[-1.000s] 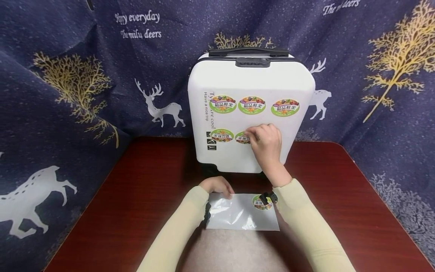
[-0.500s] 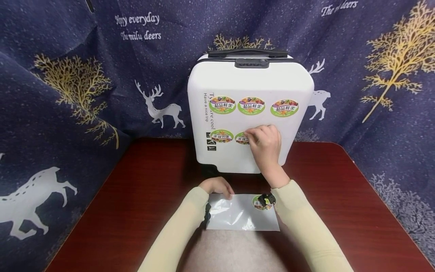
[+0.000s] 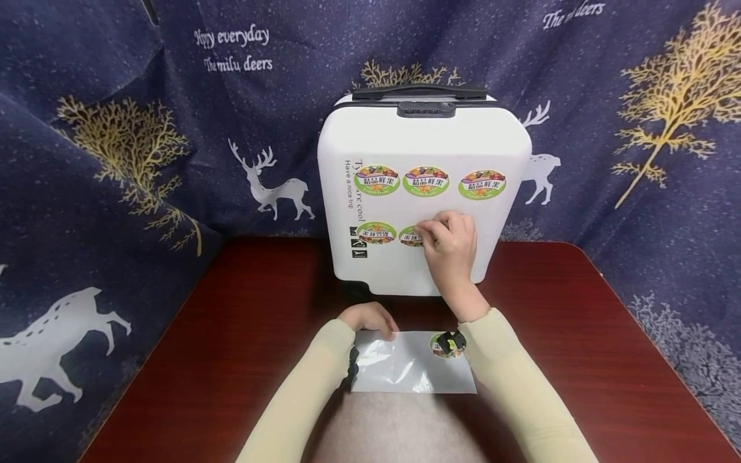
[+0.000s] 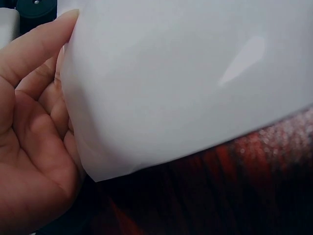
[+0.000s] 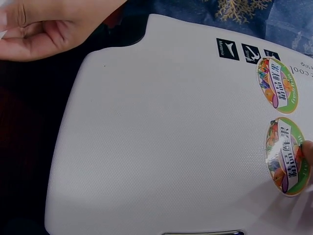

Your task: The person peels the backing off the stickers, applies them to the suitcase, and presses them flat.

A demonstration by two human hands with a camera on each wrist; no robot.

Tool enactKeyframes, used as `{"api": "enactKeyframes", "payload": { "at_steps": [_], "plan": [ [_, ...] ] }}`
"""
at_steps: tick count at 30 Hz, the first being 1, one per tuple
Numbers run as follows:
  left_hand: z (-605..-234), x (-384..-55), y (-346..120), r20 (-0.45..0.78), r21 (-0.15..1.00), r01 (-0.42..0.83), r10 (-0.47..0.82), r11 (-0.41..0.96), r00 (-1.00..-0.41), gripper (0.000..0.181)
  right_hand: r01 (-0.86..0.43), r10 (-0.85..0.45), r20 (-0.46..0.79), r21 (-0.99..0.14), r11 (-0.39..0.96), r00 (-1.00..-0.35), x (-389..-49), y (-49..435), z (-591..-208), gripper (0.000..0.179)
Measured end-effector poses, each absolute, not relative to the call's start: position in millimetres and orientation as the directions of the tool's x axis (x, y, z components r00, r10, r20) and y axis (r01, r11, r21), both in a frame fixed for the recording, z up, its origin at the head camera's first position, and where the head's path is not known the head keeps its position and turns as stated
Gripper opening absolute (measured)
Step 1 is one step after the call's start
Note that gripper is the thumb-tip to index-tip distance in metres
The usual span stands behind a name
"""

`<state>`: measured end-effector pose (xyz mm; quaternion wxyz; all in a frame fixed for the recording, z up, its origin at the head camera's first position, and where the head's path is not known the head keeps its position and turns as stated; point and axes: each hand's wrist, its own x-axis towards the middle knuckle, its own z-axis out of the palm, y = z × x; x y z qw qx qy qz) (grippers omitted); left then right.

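Observation:
A white suitcase (image 3: 399, 138) stands upright with oval fruit stickers on its front. My right hand (image 3: 451, 251) has its fingers curled and pinches the edge of the lower-row fruit sticker (image 3: 408, 236), which lies against the case. In the right wrist view only a fingertip (image 5: 308, 151) shows on that sticker (image 5: 281, 156). Below, my left hand (image 3: 370, 317) grips the top left edge of a glossy white backing sheet (image 3: 399, 376) between thumb and fingers. One fruit sticker (image 3: 437, 348) sits at the sheet's right end, partly covered by the right wrist's camera.
The suitcase rests on a dark red table (image 3: 231, 334). Another sticker (image 3: 376, 233) lies to the left in the lower row, and three more, such as the right one (image 3: 482, 184), form the upper row. A blue cloth (image 3: 278, 116) with deer hangs behind.
The head view has shifted slightly. Both hands keep nearly the same places, the right at the lower-row sticker and the left on the backing sheet.

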<state>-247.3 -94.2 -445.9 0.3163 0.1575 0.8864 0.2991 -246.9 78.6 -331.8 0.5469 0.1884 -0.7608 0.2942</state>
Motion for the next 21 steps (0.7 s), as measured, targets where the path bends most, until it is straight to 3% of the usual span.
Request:
{"api": "enactKeyframes", "payload": {
  "at_steps": [14,21],
  "plan": [
    [-447.4,-245.9,-94.9,-0.466,0.634,0.059,0.442,0.771,-0.767,0.025,-0.614,0.07,0.938,-0.277,0.739,-0.339,-246.6,86.0,-334.1,0.008],
    [-447.1,-245.5,-93.9,-0.461,0.62,0.077,0.442,0.781,-0.769,0.025,-0.61,0.086,0.906,-0.348,0.712,-0.415,-242.6,92.6,-333.4,0.005]
  ]
}}
